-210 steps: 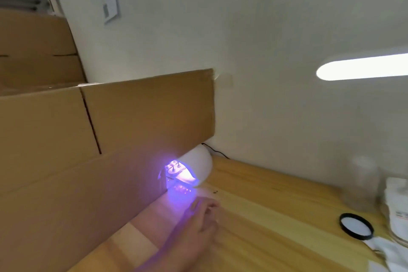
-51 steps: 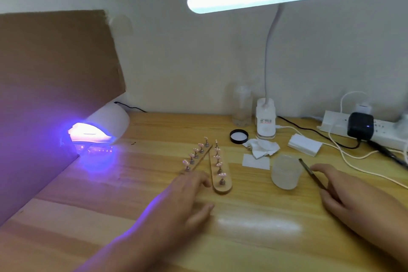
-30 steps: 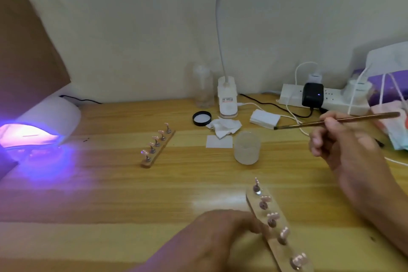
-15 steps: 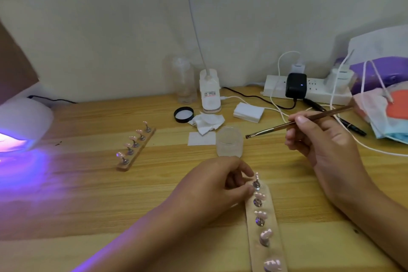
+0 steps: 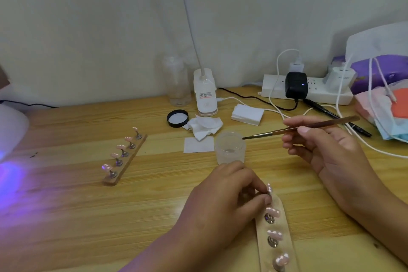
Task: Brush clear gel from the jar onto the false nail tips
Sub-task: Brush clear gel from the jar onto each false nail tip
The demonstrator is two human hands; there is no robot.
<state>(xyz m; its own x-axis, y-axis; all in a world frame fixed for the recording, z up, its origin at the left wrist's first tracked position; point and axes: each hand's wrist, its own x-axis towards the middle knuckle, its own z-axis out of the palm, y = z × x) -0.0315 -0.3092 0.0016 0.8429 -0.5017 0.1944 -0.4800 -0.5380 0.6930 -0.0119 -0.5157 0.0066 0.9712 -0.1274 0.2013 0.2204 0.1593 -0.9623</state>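
- Nail tips stand in a row on the near strip, which runs from your left fingertips back toward you.
- Your left hand is curled, thumb and fingers closed on the stand of the end tip. It looks pinched and steadied, though your knuckles hide part of the contact.
- Your right hand pinches the brush between thumb and fingers, bristles pointing left, away from the palm.
- The jar stands open just beyond your left knuckles. The bristles hover at its right rim and are not dipped in.
- Done, as I judge it: the jar is uncapped, its lid lying farther out past the jar, and you have both strip and brush in hand.
- Left to do: load the brush, coat the end tip, then work down the row toward your wrist.
- The near tips catch the light, but I cannot tell whether any carries gel yet.
- The far strip lies well out to the left of your left hand with five glossy tips. Whether those are already coated is not clear.
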